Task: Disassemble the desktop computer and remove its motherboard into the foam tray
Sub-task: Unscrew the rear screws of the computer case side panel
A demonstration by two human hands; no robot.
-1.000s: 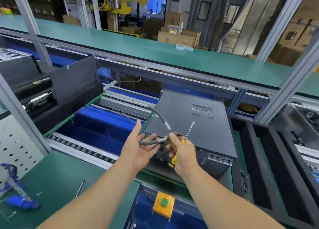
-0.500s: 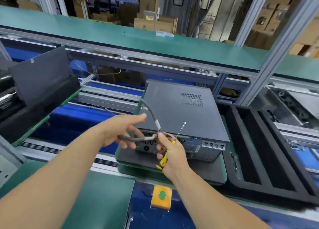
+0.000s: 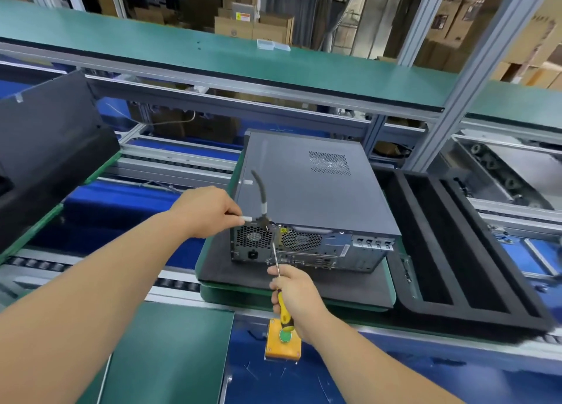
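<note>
A black foam block (image 3: 51,157) is seen far to the left of the left hand, propped on a green pallet. The left hand (image 3: 209,212) is closed in a pinch on the white-sleeved end of a grey cable (image 3: 261,195), which rises in a curve just beyond the fingertips, above the rear top edge of the desktop computer (image 3: 307,190). The computer is laid flat, cover still on, on a dark foam pad (image 3: 349,285) directly ahead of both hands, its rear panel with fan grilles and ports turned toward them. The right hand (image 3: 296,295) is clamped around the yellow-and-black handle of a screwdriver (image 3: 279,285), whose shaft is pointed up at the rear panel between the two grilles. Just below the right hand, a yellow box with a green button (image 3: 283,339) is mounted on the blue tabletop edge. To the right of the right hand, the foam tray (image 3: 456,251) is set beside the computer; its long slots are seen to hold nothing.
</note>
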